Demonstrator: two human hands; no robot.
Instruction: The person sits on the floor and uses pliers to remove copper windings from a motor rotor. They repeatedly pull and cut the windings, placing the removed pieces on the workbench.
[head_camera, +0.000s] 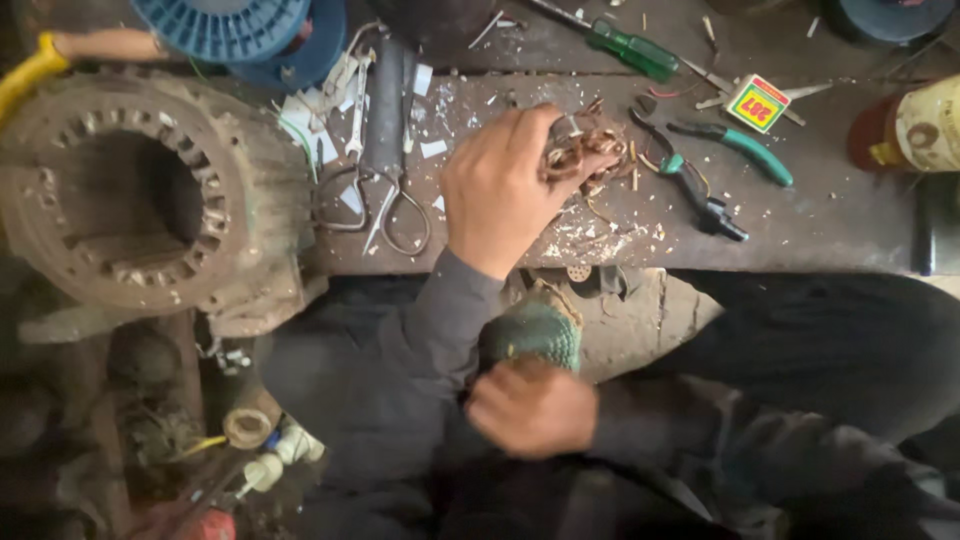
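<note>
Pinching a tangle of copper wire (580, 155) in the left hand (500, 190) on the tabletop (800, 225), right hand (530, 410) gripping a green handle (535, 330) just below, pliers (700, 185) lying rightward.

A dark, dusty workbench (800, 225) carries scissors (385, 200), a green screwdriver (625, 45), green pliers (715, 170), a small box (758, 102), a copper wire clump (585, 155) and white scraps (600, 235).

Your left hand (500, 190) sits on copper-brown wire scraps (585, 155); your right hand (530, 408) is at a green knitted cloth (535, 330). Screwdriver (630, 48) handle: translucent green. Pliers (735, 150): teal handles. Spool (225, 25): blue, ribbed. Motor housing (140, 190): rusty brown. Tabletop (820, 215): dark grey, white-flecked.
</note>
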